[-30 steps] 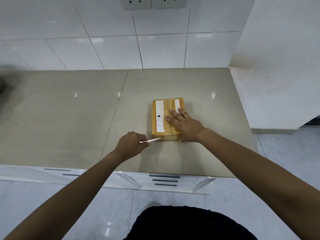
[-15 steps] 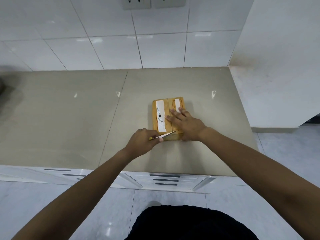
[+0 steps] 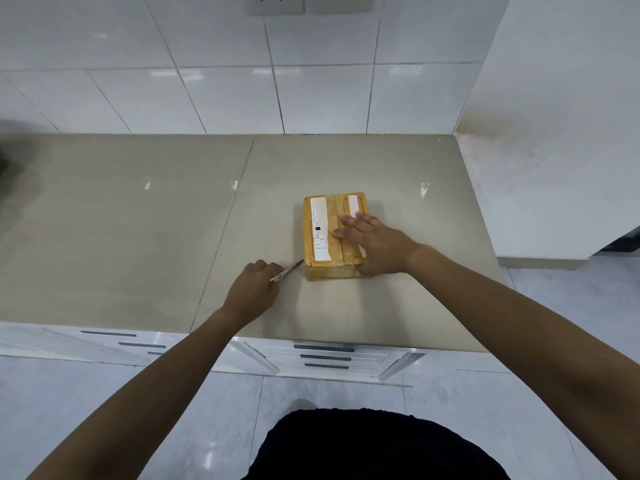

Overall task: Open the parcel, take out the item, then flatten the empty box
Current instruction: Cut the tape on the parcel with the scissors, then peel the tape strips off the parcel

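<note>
Now the left hand (image 3: pixel 251 289) is pinching a small blade (image 3: pixel 289 270), its tip touching the taped parcel (image 3: pixel 332 237) at the near-left corner, seven o'clock. The right hand (image 3: pixel 377 245), fingers spread, is pressing the parcel onto the surface (image 3: pixel 138 237). Keeping the cut shallow and clear of those fingers should be protecting the contents.

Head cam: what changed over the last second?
The left hand, gripping a thin blade, went from beside the parcel in over its near edge, then drew back left; the tip now sits at the near-left corner. Right hand stayed flat on top, pinning the parcel, which did not move on the counter. Tape looks unopened.
</note>
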A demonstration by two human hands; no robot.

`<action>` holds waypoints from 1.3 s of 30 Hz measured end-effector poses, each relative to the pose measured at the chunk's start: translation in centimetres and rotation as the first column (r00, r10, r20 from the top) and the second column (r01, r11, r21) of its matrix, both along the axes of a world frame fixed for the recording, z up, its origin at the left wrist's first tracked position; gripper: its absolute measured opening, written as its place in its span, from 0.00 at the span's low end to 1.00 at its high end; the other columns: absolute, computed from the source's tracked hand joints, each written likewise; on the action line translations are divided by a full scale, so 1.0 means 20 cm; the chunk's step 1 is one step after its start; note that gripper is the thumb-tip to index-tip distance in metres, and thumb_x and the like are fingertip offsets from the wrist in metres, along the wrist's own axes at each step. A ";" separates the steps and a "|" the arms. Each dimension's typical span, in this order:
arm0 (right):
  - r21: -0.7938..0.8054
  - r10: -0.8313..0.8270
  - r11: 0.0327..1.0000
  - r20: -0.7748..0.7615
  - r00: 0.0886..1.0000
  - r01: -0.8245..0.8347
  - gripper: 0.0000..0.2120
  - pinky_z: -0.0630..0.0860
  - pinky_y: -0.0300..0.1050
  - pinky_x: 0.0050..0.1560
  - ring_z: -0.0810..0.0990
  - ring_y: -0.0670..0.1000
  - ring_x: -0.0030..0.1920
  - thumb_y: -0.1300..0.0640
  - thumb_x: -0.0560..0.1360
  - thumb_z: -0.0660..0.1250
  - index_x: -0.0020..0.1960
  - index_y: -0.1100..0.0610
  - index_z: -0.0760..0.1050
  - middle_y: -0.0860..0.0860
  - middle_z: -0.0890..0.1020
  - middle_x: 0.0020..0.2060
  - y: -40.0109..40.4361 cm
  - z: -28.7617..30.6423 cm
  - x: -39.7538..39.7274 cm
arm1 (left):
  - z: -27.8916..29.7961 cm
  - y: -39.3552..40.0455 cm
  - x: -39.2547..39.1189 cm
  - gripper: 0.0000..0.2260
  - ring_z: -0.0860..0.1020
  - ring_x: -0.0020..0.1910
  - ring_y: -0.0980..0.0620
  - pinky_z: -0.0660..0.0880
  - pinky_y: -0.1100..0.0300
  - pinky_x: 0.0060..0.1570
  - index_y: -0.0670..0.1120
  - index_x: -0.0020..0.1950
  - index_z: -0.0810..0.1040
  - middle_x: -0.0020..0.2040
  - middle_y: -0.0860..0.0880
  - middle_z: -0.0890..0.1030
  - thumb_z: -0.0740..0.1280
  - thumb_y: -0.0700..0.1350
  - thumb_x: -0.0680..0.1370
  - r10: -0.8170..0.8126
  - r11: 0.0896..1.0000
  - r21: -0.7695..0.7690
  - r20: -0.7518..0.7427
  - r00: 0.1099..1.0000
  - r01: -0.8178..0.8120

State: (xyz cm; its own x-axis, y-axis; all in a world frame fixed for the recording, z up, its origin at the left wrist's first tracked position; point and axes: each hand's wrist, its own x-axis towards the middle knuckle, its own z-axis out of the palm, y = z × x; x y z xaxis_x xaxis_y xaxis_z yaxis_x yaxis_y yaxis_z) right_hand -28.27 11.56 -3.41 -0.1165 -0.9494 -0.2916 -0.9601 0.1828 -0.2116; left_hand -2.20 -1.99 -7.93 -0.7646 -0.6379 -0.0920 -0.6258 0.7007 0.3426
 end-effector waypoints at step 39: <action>0.028 0.514 0.819 -0.480 0.711 -0.573 0.16 0.67 0.48 0.32 0.80 0.61 0.45 0.52 0.80 0.56 0.66 0.53 0.69 0.62 0.73 0.58 -0.13 0.04 0.33 | 0.24 -0.10 -0.35 0.23 0.66 0.73 0.46 0.62 0.60 0.71 0.49 0.75 0.65 0.77 0.48 0.61 0.62 0.38 0.80 -0.191 0.951 0.236 -0.058 0.980 0.200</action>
State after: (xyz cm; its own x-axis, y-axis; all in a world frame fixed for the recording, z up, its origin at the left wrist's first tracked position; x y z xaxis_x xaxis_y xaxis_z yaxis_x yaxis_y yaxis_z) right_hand -21.62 8.93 -2.67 0.3424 -0.9119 -0.2263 -0.8737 -0.3976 0.2803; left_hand -9.30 -4.05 -3.22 -0.8774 -0.4382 -0.1951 -0.4698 0.7029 0.5341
